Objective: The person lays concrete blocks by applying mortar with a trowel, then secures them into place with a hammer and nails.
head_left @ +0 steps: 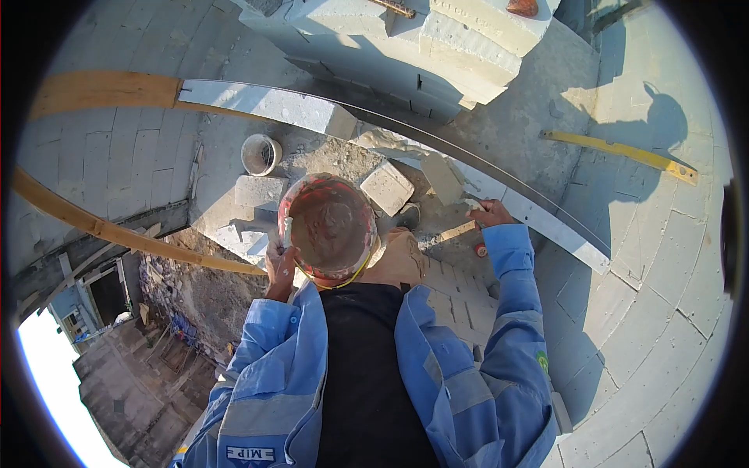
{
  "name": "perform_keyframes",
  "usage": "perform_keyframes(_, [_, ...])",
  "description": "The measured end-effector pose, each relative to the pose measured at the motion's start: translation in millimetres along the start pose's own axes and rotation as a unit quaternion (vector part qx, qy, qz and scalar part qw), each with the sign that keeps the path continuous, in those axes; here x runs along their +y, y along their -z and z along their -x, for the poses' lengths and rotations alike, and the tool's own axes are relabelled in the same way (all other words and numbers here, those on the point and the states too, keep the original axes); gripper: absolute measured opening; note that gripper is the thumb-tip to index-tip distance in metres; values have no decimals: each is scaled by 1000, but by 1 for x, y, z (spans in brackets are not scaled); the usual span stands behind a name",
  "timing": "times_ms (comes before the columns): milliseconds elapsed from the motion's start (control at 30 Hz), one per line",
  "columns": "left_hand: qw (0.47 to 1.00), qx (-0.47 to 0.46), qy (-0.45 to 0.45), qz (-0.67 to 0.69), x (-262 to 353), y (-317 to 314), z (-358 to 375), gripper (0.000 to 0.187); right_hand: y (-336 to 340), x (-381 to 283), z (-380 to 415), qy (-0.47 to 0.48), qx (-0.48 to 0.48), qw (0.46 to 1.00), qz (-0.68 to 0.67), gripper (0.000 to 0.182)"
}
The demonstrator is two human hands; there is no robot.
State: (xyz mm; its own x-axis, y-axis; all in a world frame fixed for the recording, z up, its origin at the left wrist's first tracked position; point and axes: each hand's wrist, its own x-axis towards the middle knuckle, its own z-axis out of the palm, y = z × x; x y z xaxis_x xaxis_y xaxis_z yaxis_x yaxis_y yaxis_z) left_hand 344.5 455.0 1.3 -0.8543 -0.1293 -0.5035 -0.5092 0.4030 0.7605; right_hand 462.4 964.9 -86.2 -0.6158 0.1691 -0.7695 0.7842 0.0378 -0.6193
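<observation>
A red bucket [328, 228] of grey mortar is held against my body, its yellow handle hanging at the near rim. My left hand [282, 269] is closed on the bucket's left rim, beside a whitish, mortar-smeared piece there. On the right, my right hand [491, 214] grips the handle of a trowel [443, 178], whose grey blade points up and left over the pale wall top. A loose grey block [387, 188] lies between the bucket and the trowel.
A long row of pale blocks [269, 105] curves across the view beyond the bucket. A white bucket [260, 154] stands at the upper left. Stacked blocks [468, 47] rise at the top. A yellow level [620, 154] is at the right, wooden beams [117, 234] at the left.
</observation>
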Motion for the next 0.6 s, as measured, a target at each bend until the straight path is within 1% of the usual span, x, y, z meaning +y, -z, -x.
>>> perform_keyframes(33, [1000, -3, -1, 11, -3, 2, 2, 26, -9, -11, 7, -4, -57, 998, 26, 51])
perform_keyframes(67, [1000, -1, 12, 27, -7, 3, 0, 27, -25, -21, 10, -27, -36, 994, 100, 61])
perform_keyframes(133, [999, 0, 12, 31, -21, 3, -8, 26, -71, -35, 18, 3, 44, 994, 96, 68])
perform_keyframes(167, [999, 6, 12, 31, -26, 5, -12, 26, -97, -24, 7, 80, 114, 977, 162, 70])
perform_keyframes(200, [999, 4, 11, 33, -29, 6, -14, 26, -126, -7, -10, 155, 182, 944, 226, 71])
perform_keyframes(267, [997, 7, 17, 71, -34, 9, -18, 25, -177, -3, -28, 135, 214, 946, 202, 67])
perform_keyframes(333, [997, 11, 20, 74, -34, 14, -20, 25, -211, -44, -15, 121, 184, 967, 127, 55])
perform_keyframes(367, [997, 16, 22, 75, -34, 18, -22, 25, -233, -44, -27, 121, 185, 967, 128, 55])
perform_keyframes(433, [995, 10, 25, 94, -39, 26, -27, 25, -278, -19, -69, 108, 155, 982, -24, 53])
perform_keyframes(467, [993, 5, 29, 113, -41, 30, -30, 25, -292, -16, -81, 108, 157, 981, -23, 53])
perform_keyframes(533, [995, 3, 19, 103, -41, 39, -36, 26, -312, -19, -97, 199, 169, 965, -30, 45])
perform_keyframes(567, [996, 2, 11, 91, -41, 43, -38, 27, -305, -48, -81, 144, 145, 979, -19, 50])
perform_keyframes(600, [996, 1, 10, 92, -41, 48, -41, 27, -309, -53, -80, 145, 147, 978, -18, 50])
